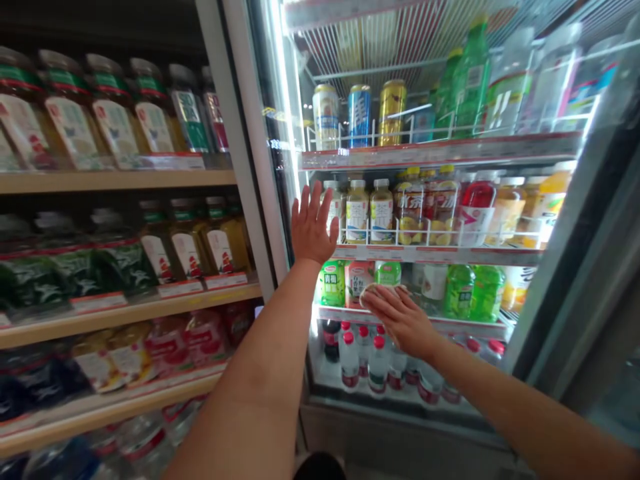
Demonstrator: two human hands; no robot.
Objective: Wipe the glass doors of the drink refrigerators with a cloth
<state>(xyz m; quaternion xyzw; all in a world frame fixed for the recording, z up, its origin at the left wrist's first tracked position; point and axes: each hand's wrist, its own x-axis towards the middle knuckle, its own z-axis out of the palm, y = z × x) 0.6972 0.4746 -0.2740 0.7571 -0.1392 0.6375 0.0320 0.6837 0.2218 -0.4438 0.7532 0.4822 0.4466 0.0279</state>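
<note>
My left hand (pixel 314 223) is raised with its fingers spread, palm toward the glass door (pixel 320 383) of a lit drinks cooler. It looks flat against the pane near the door's left edge and holds nothing. Lower and to the right, my right hand (pixel 400 319) presses a pale folded cloth (pixel 365 301) to the same glass. Most of the cloth is hidden beneath the fingers. Behind the pane, the right hand covers part of a row with green cartons (pixel 332 283) and bottles.
Open shelves (pixel 175 307) with several bottled drinks stand on the left. Inside the cooler are cans (pixel 359 117), tea bottles (pixel 357 210) and red-capped water bottles (pixel 379 363). A metal post (pixel 245 133) separates the shelves from the cooler. A dark round shape (pixel 319 467) shows at the bottom.
</note>
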